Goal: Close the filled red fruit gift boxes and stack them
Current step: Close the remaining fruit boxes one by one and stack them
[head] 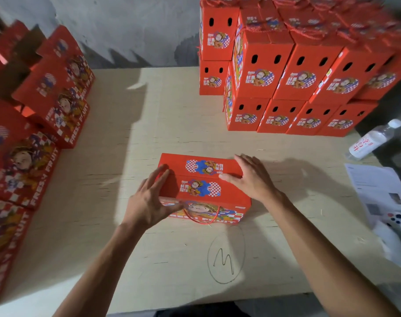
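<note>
Red box (204,186) lying w/ long axis L-R at frame centre, btwn both open hands: left hand (149,200) touching its left end, right hand (252,177) resting flat on top

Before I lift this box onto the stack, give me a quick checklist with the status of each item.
1. Top flaps of the red box lie flat and meet: ok.
2. Left hand on the box's left end: ok.
3. Right hand flat on the top: ok.
4. Rope handle hangs free at the front: ok.
5. Flaps locked shut: cannot tell.
6. Table between the box and the stack free of things: ok.
</note>
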The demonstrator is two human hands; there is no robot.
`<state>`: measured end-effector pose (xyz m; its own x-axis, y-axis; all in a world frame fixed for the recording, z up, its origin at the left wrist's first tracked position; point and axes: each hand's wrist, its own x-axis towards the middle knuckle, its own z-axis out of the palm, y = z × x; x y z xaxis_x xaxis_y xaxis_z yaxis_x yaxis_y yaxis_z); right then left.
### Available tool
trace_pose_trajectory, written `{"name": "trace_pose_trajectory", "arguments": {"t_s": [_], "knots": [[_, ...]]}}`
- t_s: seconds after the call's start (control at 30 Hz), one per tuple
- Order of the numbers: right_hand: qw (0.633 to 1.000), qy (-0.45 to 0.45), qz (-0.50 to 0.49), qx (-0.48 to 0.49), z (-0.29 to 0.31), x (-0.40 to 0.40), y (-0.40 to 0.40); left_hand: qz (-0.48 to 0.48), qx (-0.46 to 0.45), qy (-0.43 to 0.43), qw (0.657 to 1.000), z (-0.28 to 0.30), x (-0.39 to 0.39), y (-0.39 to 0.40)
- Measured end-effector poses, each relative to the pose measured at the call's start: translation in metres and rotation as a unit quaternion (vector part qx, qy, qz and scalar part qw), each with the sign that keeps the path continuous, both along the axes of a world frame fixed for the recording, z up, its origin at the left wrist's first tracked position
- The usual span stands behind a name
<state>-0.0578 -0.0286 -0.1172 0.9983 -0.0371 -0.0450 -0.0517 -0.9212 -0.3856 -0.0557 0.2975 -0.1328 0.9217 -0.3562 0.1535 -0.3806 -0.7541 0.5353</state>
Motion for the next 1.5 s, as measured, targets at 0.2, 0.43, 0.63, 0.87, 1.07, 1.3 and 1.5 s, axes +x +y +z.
{"name": "trace_pose_trajectory", "arguments": {"t_s": [0.2,0.43,0.63,0.87,1.07,1.3,1.5], "knots": [[0.995,-0.004,-0.103,0.001,0.0,0.0,0.007,0.242,-0.132,0.128,0.953,-0.017,-0.008,-0.019],[0.953,0.133,-0.21,0.176,-0.009,-0.032,0.043,0.313,-0.354,0.563,0.678,-0.012,-0.011,-0.072],[0.866,0.038,-0.186,0.462,-0.03,-0.033,0.056,0.426,-0.572,0.486,0.505,-0.005,0.004,-0.063],[0.89,-0.035,-0.161,0.425,0.02,0.004,0.089,0.388,-0.771,0.36,0.355,0.041,0.027,-0.048],[0.928,0.152,0.125,0.317,0.044,-0.004,0.155,0.233,-0.574,0.183,0.764,0.131,0.025,-0.061],[0.86,0.072,-0.058,0.502,0.074,0.04,0.149,0.192,-0.204,0.039,0.959,0.115,0.016,-0.054],[0.846,-0.032,-0.14,0.513,0.126,0.106,0.114,0.203,-0.219,0.207,0.932,0.073,0.01,-0.088]]}}
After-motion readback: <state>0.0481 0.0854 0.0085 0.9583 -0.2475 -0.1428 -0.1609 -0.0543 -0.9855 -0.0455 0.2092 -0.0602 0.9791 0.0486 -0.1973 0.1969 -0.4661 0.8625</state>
